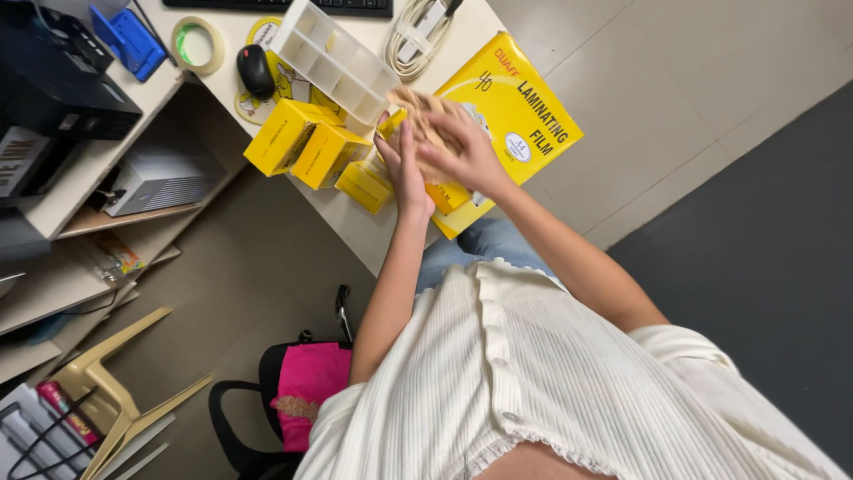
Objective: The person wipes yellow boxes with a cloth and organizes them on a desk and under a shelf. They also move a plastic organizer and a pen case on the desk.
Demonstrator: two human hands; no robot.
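Both hands over the desk edge [351, 233]: left hand [402, 164] and right hand [462, 147] grasping a blurred tan bundle [425, 114] (possibly rubber bands), above the yellow laminating-film pack [520, 107]. Small yellow boxes [306, 147] just left, white compartment organizer [333, 58] behind.

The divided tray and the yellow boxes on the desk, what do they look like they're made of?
The divided tray looks like white, slightly translucent plastic, judging by its thin moulded partition walls. The small yellow boxes look like matte printed cardboard with sharp folded edges. The large yellow box under the hands seems glossier card, though that is hard to confirm.
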